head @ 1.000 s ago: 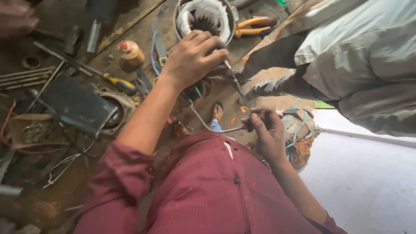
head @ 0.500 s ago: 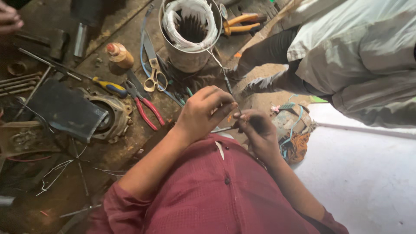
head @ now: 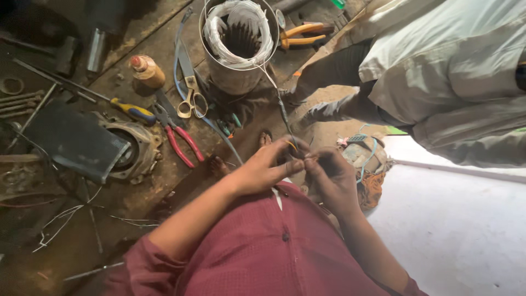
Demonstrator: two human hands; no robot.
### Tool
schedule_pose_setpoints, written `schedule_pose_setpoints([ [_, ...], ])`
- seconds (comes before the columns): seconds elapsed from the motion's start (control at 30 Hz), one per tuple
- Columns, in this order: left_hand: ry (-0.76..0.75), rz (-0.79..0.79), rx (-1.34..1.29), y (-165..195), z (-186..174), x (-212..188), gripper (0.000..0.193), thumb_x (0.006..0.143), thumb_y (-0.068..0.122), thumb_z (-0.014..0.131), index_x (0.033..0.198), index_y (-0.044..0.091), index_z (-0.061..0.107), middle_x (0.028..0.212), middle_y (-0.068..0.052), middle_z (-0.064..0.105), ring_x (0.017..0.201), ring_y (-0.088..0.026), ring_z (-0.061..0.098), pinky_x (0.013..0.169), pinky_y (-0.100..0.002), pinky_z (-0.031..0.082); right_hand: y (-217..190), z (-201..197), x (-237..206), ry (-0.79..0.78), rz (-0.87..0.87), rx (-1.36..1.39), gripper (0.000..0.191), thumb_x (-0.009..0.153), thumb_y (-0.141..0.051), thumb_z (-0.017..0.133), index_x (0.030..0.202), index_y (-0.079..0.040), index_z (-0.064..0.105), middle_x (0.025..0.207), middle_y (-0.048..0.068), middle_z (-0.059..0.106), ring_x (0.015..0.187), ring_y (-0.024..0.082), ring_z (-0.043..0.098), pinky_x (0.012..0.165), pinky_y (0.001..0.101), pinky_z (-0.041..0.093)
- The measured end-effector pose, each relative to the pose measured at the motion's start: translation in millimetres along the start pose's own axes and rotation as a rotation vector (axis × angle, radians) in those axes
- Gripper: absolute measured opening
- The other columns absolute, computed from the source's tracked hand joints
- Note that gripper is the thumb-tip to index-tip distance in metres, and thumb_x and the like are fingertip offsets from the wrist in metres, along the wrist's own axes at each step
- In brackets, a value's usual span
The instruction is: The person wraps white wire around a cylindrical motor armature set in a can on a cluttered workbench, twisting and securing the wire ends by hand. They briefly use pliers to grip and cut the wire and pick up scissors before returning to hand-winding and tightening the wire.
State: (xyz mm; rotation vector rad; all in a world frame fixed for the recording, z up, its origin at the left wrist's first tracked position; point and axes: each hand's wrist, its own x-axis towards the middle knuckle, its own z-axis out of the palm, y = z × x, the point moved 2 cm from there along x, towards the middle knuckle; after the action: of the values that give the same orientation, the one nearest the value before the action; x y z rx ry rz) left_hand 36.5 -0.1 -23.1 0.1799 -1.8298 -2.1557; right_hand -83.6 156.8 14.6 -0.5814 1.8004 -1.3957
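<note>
Both hands met near the chest: left hand (head: 268, 167) and right hand (head: 329, 175) pinched a thin wire lead (head: 285, 118) running from the wound stator (head: 239, 41) farther off. Winding looked finished; lead work unfinished.

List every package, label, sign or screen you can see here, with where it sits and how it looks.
No screens or signs show.
Bottle: small, brownish, with a red cap; it stands on the dirty floor left of the scissors, and any label is too blurred to make out.
Nothing in the left hand or right hand carries a label; they pinch a thin wire.
</note>
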Motion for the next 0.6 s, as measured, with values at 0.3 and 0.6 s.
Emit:
schedule_pose_setpoints([
  [0.3, 0.152, -0.067, 0.153, 12.5, 11.8, -3.9, 0.038, 0.101, 0.038, 0.065, 0.093, 0.002, 0.057, 0.075, -0.009, 0.056, 0.069, -0.015, 0.051, 0.065, -0.034, 0.048, 1.4, -5.0, 8.5, 0.111, 0.076, 0.455, 0.009, 0.104, -0.014, 0.063, 0.109, -0.007, 0.061, 0.088, 0.003, 0.061, 0.076, 0.011, 0.060, 0.068, 0.0260, 0.049],
  [0.6, 0.180, -0.101, 0.192, 14.2, 9.7, -11.9, 0.040, 0.099, 0.038, 0.066, 0.091, 0.001, 0.055, 0.072, -0.010, 0.050, 0.068, -0.016, 0.044, 0.064, -0.035, 0.045, -61.9, -17.7, 5.0, -0.107, -1.045, -1.167, 0.047, 0.075, -0.016, 0.079, 0.120, -0.017, 0.069, 0.133, 0.015, 0.059, 0.121, 0.034, 0.057, 0.098, 0.0453, 0.053],
])
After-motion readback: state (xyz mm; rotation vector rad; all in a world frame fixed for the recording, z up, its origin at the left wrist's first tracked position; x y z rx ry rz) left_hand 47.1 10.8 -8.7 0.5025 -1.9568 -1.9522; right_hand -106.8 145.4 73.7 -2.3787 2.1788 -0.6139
